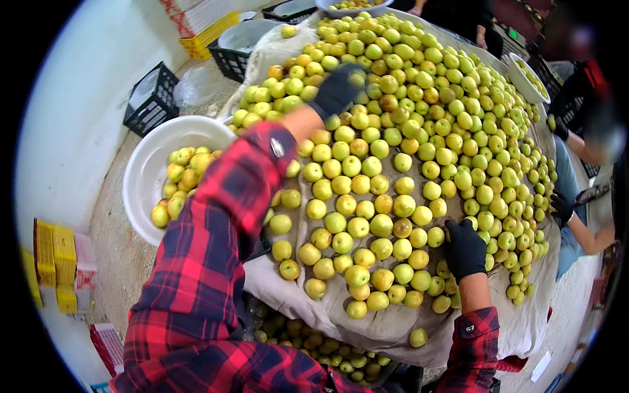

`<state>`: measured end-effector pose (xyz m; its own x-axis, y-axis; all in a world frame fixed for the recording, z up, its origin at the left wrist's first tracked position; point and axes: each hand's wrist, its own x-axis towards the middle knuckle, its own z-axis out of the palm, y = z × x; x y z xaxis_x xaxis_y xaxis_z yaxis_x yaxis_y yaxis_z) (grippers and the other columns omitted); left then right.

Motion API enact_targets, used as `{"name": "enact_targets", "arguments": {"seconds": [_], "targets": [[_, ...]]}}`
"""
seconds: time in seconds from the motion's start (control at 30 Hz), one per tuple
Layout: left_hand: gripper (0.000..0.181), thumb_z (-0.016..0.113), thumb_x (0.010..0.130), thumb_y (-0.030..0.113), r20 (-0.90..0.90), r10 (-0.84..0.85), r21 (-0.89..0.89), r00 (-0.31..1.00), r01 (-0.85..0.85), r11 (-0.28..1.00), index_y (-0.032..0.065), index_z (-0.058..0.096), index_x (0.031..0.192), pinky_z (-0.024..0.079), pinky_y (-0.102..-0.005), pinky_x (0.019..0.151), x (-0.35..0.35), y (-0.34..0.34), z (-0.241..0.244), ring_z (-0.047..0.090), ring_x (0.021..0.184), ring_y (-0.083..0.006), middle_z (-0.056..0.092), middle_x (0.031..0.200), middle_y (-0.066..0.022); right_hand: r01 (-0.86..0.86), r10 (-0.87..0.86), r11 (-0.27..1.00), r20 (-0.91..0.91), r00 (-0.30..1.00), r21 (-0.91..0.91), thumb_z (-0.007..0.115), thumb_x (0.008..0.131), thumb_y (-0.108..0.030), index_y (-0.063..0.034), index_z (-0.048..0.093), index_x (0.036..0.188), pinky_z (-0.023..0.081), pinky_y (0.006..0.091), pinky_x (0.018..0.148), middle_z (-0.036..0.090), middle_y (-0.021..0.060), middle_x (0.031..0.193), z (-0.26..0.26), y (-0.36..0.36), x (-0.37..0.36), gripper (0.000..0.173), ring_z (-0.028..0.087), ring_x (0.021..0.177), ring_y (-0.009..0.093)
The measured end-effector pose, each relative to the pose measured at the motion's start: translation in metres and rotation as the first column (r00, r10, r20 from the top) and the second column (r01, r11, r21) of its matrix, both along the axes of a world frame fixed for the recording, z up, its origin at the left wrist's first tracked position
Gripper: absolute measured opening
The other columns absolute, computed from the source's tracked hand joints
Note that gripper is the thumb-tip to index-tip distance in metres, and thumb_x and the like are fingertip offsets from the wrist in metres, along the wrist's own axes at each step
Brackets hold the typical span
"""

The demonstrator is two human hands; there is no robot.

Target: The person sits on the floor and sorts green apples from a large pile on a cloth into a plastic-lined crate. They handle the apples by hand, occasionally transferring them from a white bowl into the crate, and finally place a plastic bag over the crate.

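Many round yellow-green fruits, which look like jujubes or small apples (351,166), lie over a cloth-covered table (344,319). My left hand (340,89), in a black glove and blurred, reaches across the upper left of the heap; a fruit shows at its fingertips, and whether it is gripped I cannot tell. At the lower right of the spread, my right hand (465,249), also black-gloved, rests among the fruits with its fingertips beside one of them. Its palm side is hidden. Both sleeves are red and navy plaid.
Left of the table stands a white basin (142,162) holding yellower fruits. Below the near edge is a container of fruits (344,356). Black crates (152,100) stand beyond. A co-worker's gloved hands (561,205) are at the right edge, near a white bowl (521,81); another person is at the top.
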<state>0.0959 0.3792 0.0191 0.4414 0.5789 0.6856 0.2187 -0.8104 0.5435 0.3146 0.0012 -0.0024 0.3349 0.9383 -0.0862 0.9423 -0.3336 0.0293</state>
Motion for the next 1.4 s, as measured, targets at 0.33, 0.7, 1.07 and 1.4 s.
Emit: {"name": "enact_targets", "arguments": {"seconds": [0.33,0.7,1.07,1.4], "targets": [[0.082,0.055,0.084,0.065,-0.340,0.012,-0.397,0.940,-0.155,0.905,0.0010,0.052,0.135,0.035,-0.0361,0.109,-0.058,0.170,-0.040,0.049,0.130,-0.0320,0.051,0.140,-0.0201,-0.015,0.098,0.953,-0.259,0.961,0.304,0.074,0.073,-0.021,-0.0154,0.064,0.110,0.052,0.0426,0.066,0.062,0.0123,0.095,0.005,-0.020,0.009,0.039,0.064,0.082,0.034],[0.063,0.072,0.083,0.044,0.175,-0.567,-0.597,0.805,0.544,0.589,0.0064,0.057,0.131,0.042,-0.0323,0.103,0.088,0.035,-0.052,0.055,0.121,-0.0221,0.059,0.130,-0.0134,-0.025,0.085,0.953,-0.189,0.978,0.303,0.074,0.073,-0.026,-0.0203,0.063,0.114,0.052,0.0422,0.064,0.061,0.0107,0.094,-0.007,-0.002,0.001,0.044,0.065,0.080,0.033],[0.056,0.071,0.083,0.037,-0.391,-0.718,-0.444,0.576,0.565,0.695,0.0115,0.057,0.130,0.049,-0.0375,0.092,0.112,-0.141,-0.038,0.065,0.103,-0.0277,0.067,0.113,-0.0153,0.064,0.057,0.949,-0.365,0.929,0.310,0.071,0.075,-0.017,-0.0090,0.060,0.117,0.052,0.0445,0.077,0.062,0.0154,0.101,0.000,-0.064,0.019,0.044,0.063,0.091,0.038],[0.049,0.073,0.078,0.042,-0.712,-0.626,-0.370,0.318,0.587,0.720,0.0099,0.065,0.114,0.051,-0.0414,0.086,0.120,-0.181,0.003,0.064,0.099,-0.0328,0.065,0.105,-0.0168,0.353,-0.072,0.776,-0.483,0.873,0.523,0.070,0.079,-0.013,-0.0027,0.062,0.113,0.050,0.0355,0.088,0.064,0.0150,0.105,0.025,-0.114,0.056,0.037,0.064,0.099,0.027]]}}
